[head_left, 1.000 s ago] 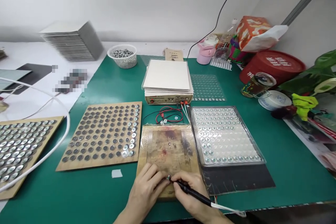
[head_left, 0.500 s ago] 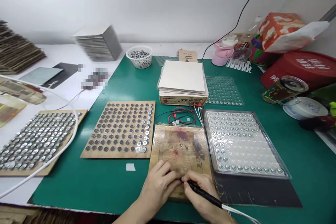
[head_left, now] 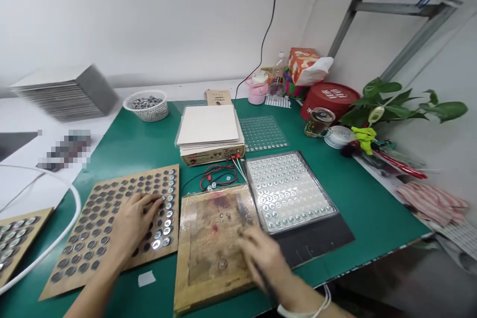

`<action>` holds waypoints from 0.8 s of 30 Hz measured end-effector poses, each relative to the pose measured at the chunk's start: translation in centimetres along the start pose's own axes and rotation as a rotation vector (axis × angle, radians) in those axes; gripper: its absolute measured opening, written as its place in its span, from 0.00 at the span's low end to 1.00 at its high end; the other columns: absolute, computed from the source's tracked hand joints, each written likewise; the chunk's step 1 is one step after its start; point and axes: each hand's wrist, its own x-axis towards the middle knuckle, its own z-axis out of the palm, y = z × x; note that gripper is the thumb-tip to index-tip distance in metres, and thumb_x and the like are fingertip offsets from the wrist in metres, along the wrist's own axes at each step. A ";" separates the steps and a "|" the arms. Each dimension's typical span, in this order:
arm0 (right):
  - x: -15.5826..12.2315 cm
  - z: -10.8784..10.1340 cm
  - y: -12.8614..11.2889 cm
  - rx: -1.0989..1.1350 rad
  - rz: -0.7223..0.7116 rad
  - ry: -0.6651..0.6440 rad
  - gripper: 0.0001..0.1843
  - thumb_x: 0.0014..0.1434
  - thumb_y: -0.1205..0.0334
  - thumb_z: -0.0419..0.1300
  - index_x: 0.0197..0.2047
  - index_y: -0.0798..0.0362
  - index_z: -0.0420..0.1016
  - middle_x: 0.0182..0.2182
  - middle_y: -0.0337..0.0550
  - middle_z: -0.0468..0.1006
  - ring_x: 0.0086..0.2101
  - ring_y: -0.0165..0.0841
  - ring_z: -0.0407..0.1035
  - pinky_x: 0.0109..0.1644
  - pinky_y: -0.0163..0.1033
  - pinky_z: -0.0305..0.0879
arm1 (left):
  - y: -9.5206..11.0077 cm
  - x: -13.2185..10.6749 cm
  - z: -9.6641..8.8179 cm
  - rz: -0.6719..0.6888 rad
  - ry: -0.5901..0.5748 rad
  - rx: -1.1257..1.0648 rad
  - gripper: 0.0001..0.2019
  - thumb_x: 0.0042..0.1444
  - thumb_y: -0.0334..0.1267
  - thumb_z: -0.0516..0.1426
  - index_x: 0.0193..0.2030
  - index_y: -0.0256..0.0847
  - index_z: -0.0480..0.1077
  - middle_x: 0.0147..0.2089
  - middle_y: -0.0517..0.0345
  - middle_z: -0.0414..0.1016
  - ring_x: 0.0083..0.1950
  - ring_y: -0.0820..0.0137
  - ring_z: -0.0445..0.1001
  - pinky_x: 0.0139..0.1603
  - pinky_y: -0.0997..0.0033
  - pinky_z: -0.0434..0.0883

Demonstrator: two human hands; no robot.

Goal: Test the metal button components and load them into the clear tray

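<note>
Silver metal pieces [head_left: 145,103] lie heaped inside one white plastic basket [head_left: 149,114] at the back of the green bench mat [head_left: 372,208]. Two clear plastic trays sit on the mat: the nearer tray [head_left: 286,191], resting on a black sheet [head_left: 316,241], is filled with rows of small round discs, and the farther tray [head_left: 263,133] holds rows too small to count. Two wooden boards lie there as well. The near board [head_left: 112,223] carries many dark discs [head_left: 100,251] in rows, with shiny discs [head_left: 156,244] down its right side, and a second board [head_left: 18,238] is cut off at the left of the view. The left hand [head_left: 132,223] rests on the near board, its fingers [head_left: 154,201] curled down onto the discs; whether they pinch one is hidden. The right hand [head_left: 264,258], blurred, hangs over a stained wooden block [head_left: 212,243], its fingers loosely closed around a thin black tool [head_left: 265,280].
</note>
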 end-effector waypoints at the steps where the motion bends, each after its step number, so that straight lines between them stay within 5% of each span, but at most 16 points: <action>1: 0.7 -1.8 1.6 -0.039 0.097 0.063 0.14 0.63 0.73 0.47 0.43 0.52 0.72 0.33 0.45 0.75 0.32 0.34 0.71 0.34 0.34 0.68 | 0.1 -0.1 0.0 -0.005 0.002 -0.005 0.24 0.60 0.54 0.44 0.40 0.40 0.74 0.42 0.48 0.74 0.44 0.56 0.70 0.42 0.62 0.66; 3: 2.0 -5.6 5.3 -0.155 0.292 0.155 0.11 0.63 0.69 0.50 0.42 0.52 0.71 0.35 0.45 0.75 0.34 0.35 0.72 0.36 0.36 0.68 | 0.3 0.0 0.0 -0.040 -0.009 -0.033 0.24 0.58 0.56 0.45 0.38 0.41 0.74 0.41 0.49 0.75 0.44 0.56 0.71 0.40 0.63 0.67; 6: 3.3 -9.7 10.5 -0.324 0.387 0.243 0.09 0.61 0.63 0.52 0.41 0.54 0.71 0.34 0.47 0.75 0.34 0.39 0.71 0.38 0.40 0.66 | 0.3 1.1 -0.2 -0.196 -0.102 -0.115 0.23 0.55 0.58 0.48 0.34 0.42 0.73 0.35 0.51 0.75 0.38 0.58 0.72 0.31 0.67 0.65; 9: 3.2 -11.0 13.2 -0.345 0.382 0.199 0.11 0.61 0.59 0.51 0.38 0.53 0.72 0.32 0.47 0.76 0.33 0.41 0.72 0.37 0.41 0.65 | 0.6 2.2 -0.7 -0.334 -0.135 -0.180 0.19 0.52 0.56 0.51 0.31 0.41 0.70 0.29 0.53 0.74 0.32 0.61 0.72 0.24 0.70 0.62; 13: 2.4 -11.3 14.2 -0.344 0.388 0.186 0.12 0.60 0.57 0.51 0.38 0.53 0.73 0.34 0.47 0.78 0.37 0.42 0.73 0.41 0.42 0.66 | 3.1 0.3 -1.4 -0.259 -0.078 -0.355 0.16 0.52 0.53 0.53 0.32 0.42 0.69 0.32 0.55 0.75 0.33 0.63 0.73 0.29 0.70 0.67; 17: 3.2 -11.0 12.1 -0.332 0.430 0.240 0.12 0.61 0.55 0.53 0.39 0.52 0.74 0.36 0.47 0.79 0.38 0.41 0.73 0.42 0.42 0.66 | 8.2 -5.5 -0.5 0.021 -0.278 -0.593 0.12 0.57 0.47 0.54 0.30 0.43 0.70 0.30 0.58 0.75 0.31 0.68 0.73 0.31 0.71 0.70; 20: 3.5 -8.1 6.9 -0.093 0.497 0.255 0.12 0.62 0.57 0.53 0.44 0.52 0.73 0.35 0.45 0.80 0.35 0.37 0.75 0.37 0.37 0.68 | 11.4 -9.3 0.9 0.225 -0.241 -0.565 0.12 0.61 0.42 0.53 0.29 0.42 0.70 0.28 0.56 0.73 0.30 0.68 0.71 0.29 0.72 0.68; 24: 1.7 -1.7 -0.6 0.373 0.366 -0.185 0.08 0.58 0.65 0.54 0.33 0.51 0.75 0.25 0.37 0.77 0.25 0.29 0.72 0.30 0.30 0.65 | 12.7 -11.1 1.9 0.308 -0.061 -0.479 0.10 0.63 0.39 0.52 0.34 0.43 0.72 0.29 0.56 0.70 0.31 0.68 0.68 0.28 0.72 0.66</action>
